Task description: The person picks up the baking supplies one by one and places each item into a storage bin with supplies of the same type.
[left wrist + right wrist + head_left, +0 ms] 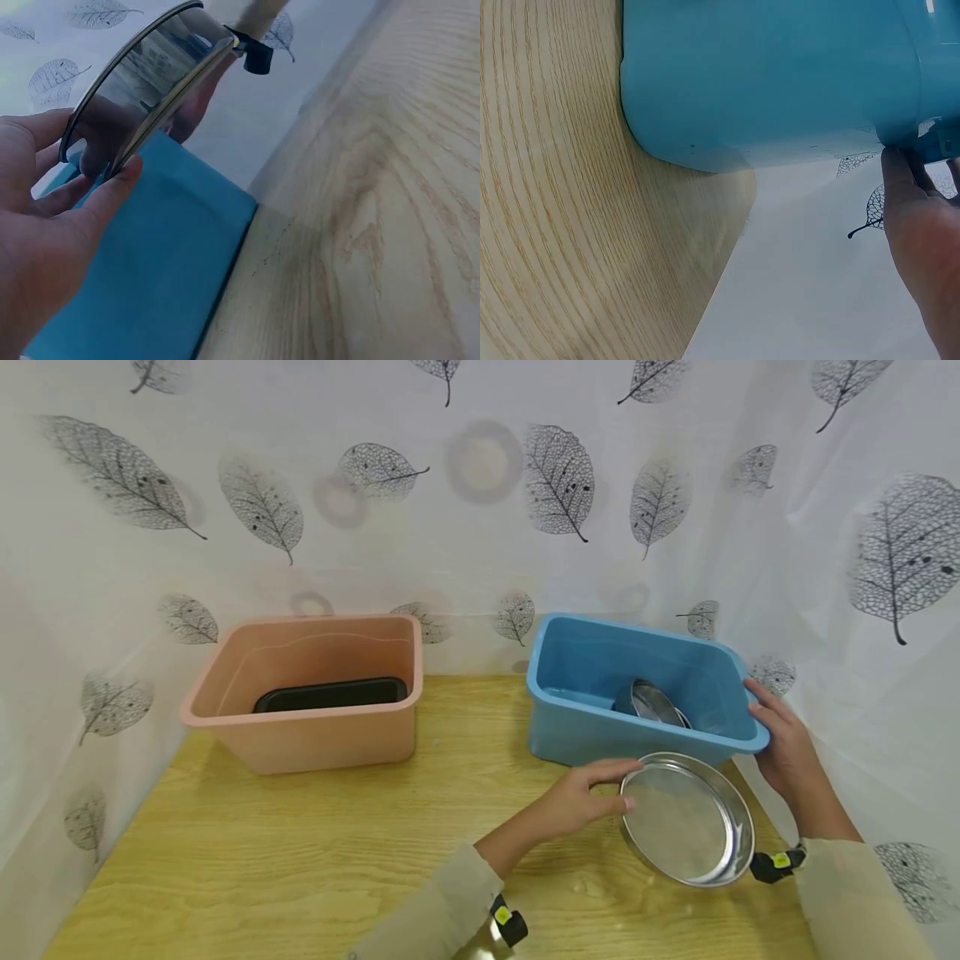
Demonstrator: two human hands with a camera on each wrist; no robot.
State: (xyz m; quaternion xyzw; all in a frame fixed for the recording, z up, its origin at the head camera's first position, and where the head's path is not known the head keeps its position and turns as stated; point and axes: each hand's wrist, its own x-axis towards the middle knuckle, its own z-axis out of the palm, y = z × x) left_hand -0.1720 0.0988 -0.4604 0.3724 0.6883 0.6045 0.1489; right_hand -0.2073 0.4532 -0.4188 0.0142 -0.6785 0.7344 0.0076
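Observation:
My left hand (573, 802) pinches the near-left rim of a round, shallow metal cake pan (678, 822), thumb on one side and fingers on the other. The pan is tilted in front of the blue bin (637, 743), overlapping its lower front corner in the head view. In the left wrist view the pan (150, 90) appears edge-on above the fingers. With its fingers at the rim, my right hand (787, 747) grips the blue bin's right end; the right wrist view shows the thumb beneath the rim. Inside that bin lie shiny round metal pieces (654, 702), partly hidden by its front wall.
A pink bin (337, 743) stands at the left on the wooden table (360, 860), with a black tray-like pan (330, 695) inside, mostly hidden. Behind both bins hangs a white leaf-print curtain (480, 552), which also runs along the left and right sides.

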